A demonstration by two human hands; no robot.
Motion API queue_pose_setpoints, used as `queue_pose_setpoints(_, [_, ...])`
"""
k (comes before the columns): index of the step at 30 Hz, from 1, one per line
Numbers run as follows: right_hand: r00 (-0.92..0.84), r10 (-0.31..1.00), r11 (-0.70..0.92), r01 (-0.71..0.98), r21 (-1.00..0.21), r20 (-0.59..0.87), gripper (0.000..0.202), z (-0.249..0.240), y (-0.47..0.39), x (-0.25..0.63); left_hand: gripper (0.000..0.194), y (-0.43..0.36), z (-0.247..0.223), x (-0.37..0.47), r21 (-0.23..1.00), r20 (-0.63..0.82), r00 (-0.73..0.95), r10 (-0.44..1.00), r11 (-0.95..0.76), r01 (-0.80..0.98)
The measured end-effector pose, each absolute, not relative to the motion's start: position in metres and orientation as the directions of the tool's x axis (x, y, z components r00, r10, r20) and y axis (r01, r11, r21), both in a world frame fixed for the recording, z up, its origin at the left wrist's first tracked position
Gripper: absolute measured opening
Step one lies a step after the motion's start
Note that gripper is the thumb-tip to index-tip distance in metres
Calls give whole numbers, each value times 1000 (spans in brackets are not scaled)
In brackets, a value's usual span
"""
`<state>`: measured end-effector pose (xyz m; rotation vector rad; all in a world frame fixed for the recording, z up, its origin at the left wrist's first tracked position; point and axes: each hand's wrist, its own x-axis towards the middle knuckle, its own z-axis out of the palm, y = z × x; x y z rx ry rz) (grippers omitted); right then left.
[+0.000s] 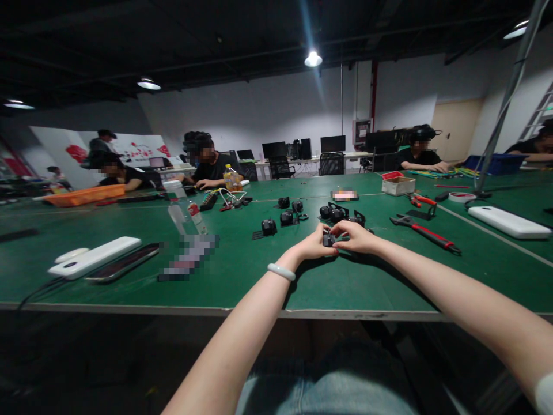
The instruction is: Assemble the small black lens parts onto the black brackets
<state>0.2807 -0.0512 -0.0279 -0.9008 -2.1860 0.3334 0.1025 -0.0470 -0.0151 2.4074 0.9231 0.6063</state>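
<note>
Close together over the green table (363, 282), my left hand (314, 242) and my right hand (355, 237) both grip one small black plastic part (329, 240). The fingers are bent around it and partly cover it, so its exact kind does not show. Just beyond my hands sits a cluster of similar black parts (334, 213). To the left of my left hand are several more, among them a black part with a flat slotted plate (268, 227).
Right of my hands lie an adjustable wrench (427, 233), red-handled pliers (423, 202) and a white power bank (508, 223). On the left are another white power bank (97, 257), a phone (125, 263) and a clear bottle (178, 210). Other people work across the table.
</note>
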Motion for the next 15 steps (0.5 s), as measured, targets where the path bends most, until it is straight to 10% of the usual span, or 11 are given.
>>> queue_pose_setpoints(15, [-480, 724, 689, 532, -492, 496, 28, -28, -52, 281, 60, -44, -18, 102, 555, 226, 664, 713, -654, 514])
